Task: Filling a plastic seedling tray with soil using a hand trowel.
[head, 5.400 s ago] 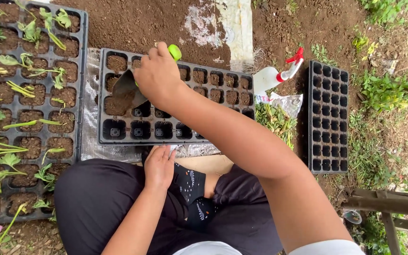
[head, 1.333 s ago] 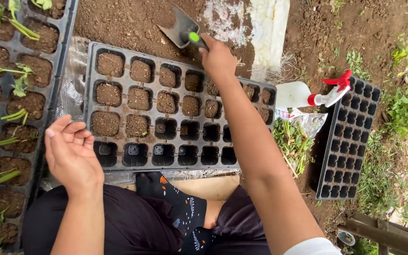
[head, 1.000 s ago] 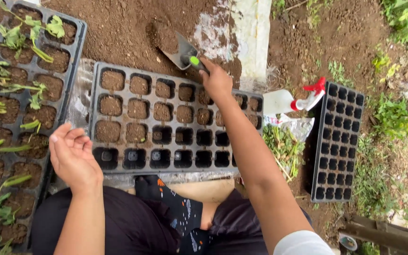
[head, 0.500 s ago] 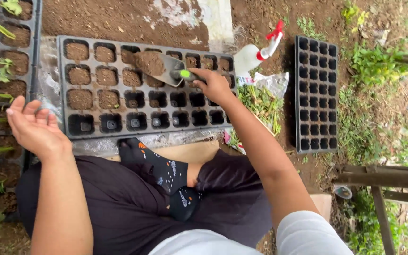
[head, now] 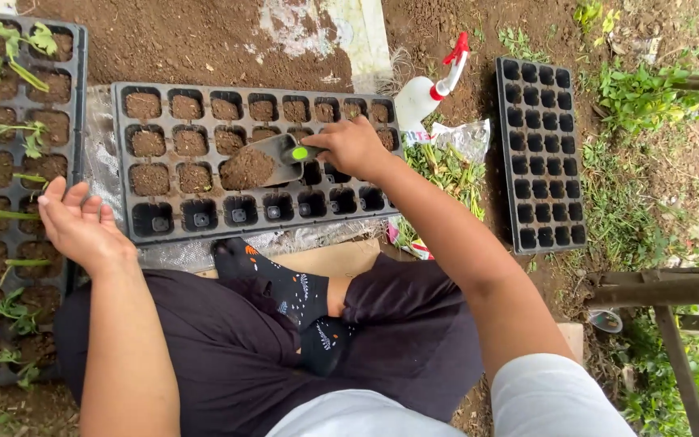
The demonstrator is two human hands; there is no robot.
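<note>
My right hand (head: 352,146) gripping soil-laden trowel (head: 262,162) over black seed tray (head: 123,231), my left hand (head: 78,222) spread empty, near-left edge.

An outdoor garden nursery: bare soil (head: 204,40) at the top, seed trays (head: 540,154) on the ground, seedlings (head: 10,105) left, weeds (head: 657,89) right.

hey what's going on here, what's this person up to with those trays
A person sits on the ground filling a black seedling tray with soil. The right hand holds a small trowel heaped with soil over the tray's middle cells. The left hand is open and empty beside the tray. The top rows hold soil; the bottom row does not. A spray bottle lies nearby.
</note>
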